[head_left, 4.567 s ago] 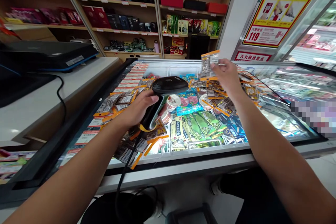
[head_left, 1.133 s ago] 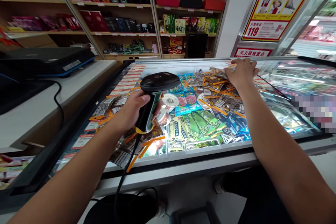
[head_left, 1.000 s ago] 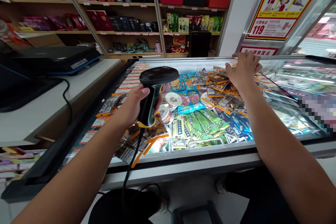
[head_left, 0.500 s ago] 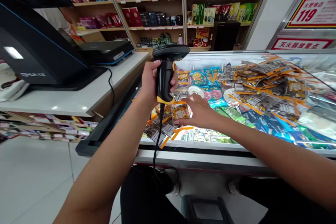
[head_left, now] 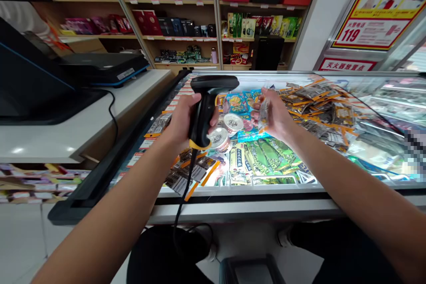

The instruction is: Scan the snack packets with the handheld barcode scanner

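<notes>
The left hand [head_left: 181, 117] is wrapped around the grip of a black scanner [head_left: 201, 117], its head pointing right. The right hand [head_left: 279, 115] pinches a small packet [head_left: 265, 113] between thumb and curled fingers, above blue packages [head_left: 238, 103] in the freezer [head_left: 246, 207]; orange-edged packets [head_left: 342, 113] lie heaped farther right.

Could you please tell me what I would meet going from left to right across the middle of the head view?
Flat black device with a blue edge, barcode scanner held in the left hand, clear packet held in the right hand, larger pile of orange-edged packets.
</notes>
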A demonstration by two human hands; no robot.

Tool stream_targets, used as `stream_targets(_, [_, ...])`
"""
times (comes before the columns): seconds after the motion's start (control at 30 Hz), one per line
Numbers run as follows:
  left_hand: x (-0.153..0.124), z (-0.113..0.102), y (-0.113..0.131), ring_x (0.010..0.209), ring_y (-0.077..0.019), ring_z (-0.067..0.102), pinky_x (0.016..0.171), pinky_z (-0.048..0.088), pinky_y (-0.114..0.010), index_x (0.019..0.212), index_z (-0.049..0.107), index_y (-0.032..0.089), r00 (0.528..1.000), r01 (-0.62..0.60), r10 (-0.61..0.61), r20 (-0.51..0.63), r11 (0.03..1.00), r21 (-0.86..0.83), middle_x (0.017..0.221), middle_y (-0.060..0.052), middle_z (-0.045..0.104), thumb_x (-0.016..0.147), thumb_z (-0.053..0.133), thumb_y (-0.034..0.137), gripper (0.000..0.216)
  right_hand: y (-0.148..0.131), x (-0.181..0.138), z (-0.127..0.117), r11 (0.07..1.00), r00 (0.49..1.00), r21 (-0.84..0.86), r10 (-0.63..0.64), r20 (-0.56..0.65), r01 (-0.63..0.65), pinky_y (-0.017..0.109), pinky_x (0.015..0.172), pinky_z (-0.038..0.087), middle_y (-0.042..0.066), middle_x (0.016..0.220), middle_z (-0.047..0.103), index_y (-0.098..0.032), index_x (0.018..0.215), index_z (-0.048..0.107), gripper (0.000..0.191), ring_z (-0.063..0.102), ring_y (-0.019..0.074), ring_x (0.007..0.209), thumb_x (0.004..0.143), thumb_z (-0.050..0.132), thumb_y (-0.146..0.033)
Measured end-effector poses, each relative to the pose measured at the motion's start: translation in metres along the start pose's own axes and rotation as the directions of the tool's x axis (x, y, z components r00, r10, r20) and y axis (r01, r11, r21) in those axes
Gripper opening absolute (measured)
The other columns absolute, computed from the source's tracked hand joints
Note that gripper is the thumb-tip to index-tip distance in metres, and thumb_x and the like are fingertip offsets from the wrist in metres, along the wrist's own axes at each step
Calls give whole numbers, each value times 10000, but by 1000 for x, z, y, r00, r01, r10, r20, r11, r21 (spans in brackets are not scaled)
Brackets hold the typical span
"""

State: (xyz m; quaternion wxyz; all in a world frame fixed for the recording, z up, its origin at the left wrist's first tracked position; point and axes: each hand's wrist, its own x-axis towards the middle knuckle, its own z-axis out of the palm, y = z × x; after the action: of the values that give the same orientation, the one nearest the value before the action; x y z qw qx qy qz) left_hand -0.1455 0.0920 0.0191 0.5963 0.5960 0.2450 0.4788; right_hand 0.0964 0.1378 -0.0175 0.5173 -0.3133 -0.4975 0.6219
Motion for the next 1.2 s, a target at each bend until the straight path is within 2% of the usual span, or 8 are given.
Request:
stream_targets(0.2, [-8,13,-13,433,-152,514,417,419,-264,1051,601,150,995,30,-36,93,997,66,585,-13,583,850,509,563,468,-17,5,-22,958,979,203,-198,-42,203,329,591,476,-10,787,563,-291,967,487,339,556,183,664,775,627,-532])
stream_targets(0.37, [-15,10,-16,472,-169,547,428,420,-265,1027,606,162,969,121,-147,201,983,136,584,-26,587,905,465,550,430,-17,7,-27,936,944,130,-329,-13,328,352,625,520,13,851,651,-295,1032,523,348,642,218,754,771,546,-524])
stream_targets(0.57, [-14,11,-14,454,-159,522,448,421,-280,1003,601,156,978,44,-63,198,994,100,577,-24,581,888,476,572,449,-8,4,-20,943,935,36,-333,121,331,387,629,546,24,890,686,-293,1169,539,435,670,244,768,753,530,-417])
stream_targets(0.7, [-13,13,-13,464,-155,538,449,414,-265,965,605,160,976,82,-107,192,988,134,601,-43,598,883,495,601,462,-2,4,-19,946,940,-55,-310,146,321,399,616,553,35,931,685,-294,1241,534,504,670,254,771,755,547,-425])
stream_targets(0.97, [-13,12,-11,458,-145,529,445,415,-257,900,602,156,974,55,-95,205,980,192,615,-61,631,900,483,603,462,-2,4,-24,937,922,-57,-326,210,345,334,529,477,13,930,650,-299,1242,531,475,602,192,645,773,556,-373])
stream_targets(1.1, [-11,13,-8,440,-156,516,406,410,-262,981,616,151,986,34,-60,153,985,171,591,-43,609,858,496,596,478,-19,-4,-18,893,933,-279,-317,170,354,333,631,487,-3,896,633,-315,1214,540,428,551,169,675,801,633,-378])
stream_targets(1.17, [-10,12,-7,432,-155,502,397,406,-261,1050,616,139,992,16,-35,122,988,156,593,-38,608,843,500,600,518,-35,-6,-23,800,934,-490,-340,105,346,348,682,493,2,900,627,-321,1218,550,427,530,173,699,816,683,-373])
stream_targets(1.2, [-9,12,-6,428,-152,498,396,403,-259,1076,615,134,993,2,-19,114,988,152,593,-37,608,839,504,604,538,-44,-6,-30,719,925,-607,-373,75,339,362,708,498,11,904,624,-313,1215,562,426,533,183,720,819,704,-379])
